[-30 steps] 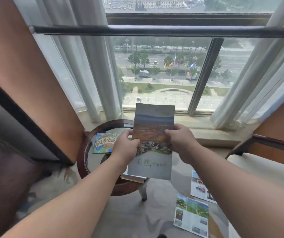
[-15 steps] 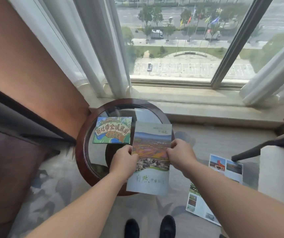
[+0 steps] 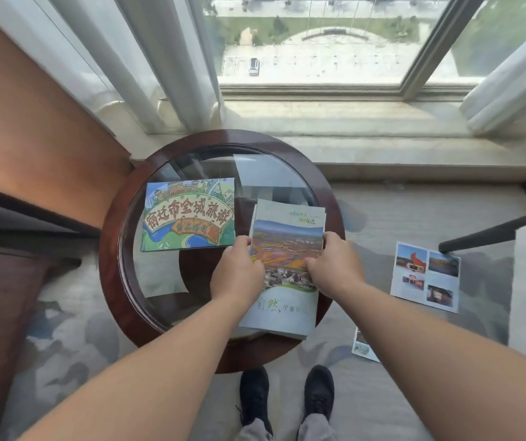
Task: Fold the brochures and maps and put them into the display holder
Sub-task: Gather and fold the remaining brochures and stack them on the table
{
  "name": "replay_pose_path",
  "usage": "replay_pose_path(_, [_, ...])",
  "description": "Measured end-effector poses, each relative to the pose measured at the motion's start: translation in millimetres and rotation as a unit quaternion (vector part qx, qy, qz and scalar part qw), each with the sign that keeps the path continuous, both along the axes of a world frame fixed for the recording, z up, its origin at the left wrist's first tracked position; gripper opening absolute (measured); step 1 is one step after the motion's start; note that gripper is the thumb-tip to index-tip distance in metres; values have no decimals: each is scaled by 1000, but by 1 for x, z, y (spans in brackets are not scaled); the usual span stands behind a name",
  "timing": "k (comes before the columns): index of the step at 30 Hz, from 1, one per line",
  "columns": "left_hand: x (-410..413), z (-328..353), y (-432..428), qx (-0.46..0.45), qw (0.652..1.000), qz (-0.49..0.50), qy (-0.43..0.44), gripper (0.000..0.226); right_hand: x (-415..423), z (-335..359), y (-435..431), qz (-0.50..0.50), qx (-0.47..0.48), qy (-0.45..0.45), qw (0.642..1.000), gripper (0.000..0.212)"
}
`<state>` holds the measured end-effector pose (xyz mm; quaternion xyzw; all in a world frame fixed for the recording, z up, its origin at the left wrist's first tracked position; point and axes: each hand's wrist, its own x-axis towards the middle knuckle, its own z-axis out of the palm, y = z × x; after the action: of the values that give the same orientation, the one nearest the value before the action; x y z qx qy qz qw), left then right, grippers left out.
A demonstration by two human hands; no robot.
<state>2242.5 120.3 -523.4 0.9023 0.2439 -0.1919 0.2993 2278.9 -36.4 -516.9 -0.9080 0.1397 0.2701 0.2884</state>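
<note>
I hold a folded landscape brochure (image 3: 287, 249) flat over the right part of a round glass-topped table (image 3: 112, 249). My left hand (image 3: 238, 275) pinches its left edge and my right hand (image 3: 335, 265) pinches its right edge. A folded cartoon-style map (image 3: 188, 214) with large Chinese lettering lies on the glass to the left of it. An unfolded photo brochure (image 3: 425, 276) lies on the carpet at the right, and a corner of another leaflet (image 3: 363, 345) shows beside my right forearm. No display holder is in view.
A stone window sill (image 3: 350, 122) and white curtains (image 3: 176, 58) stand behind the table. A dark chair arm (image 3: 494, 232) juts in from the right, above a pale seat. A brown upholstered chair (image 3: 16, 154) fills the left. My black shoes (image 3: 287, 396) stand on the carpet below the table.
The brochure came down from in front of the window to lie over the table, both hands still on its edges. My view tipped downward, bringing my shoes into sight.
</note>
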Motion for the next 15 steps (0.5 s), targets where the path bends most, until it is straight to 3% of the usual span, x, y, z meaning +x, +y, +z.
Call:
replay_pose_path(12, [9,-15,-1,46,998,-36,-9,32,4,-13,6,23,-30,-4,999,34])
replay_pose_path(15, [8,-15,0,53,997,-47,-7,34,5,-13,0,37,-48,-27,998,44])
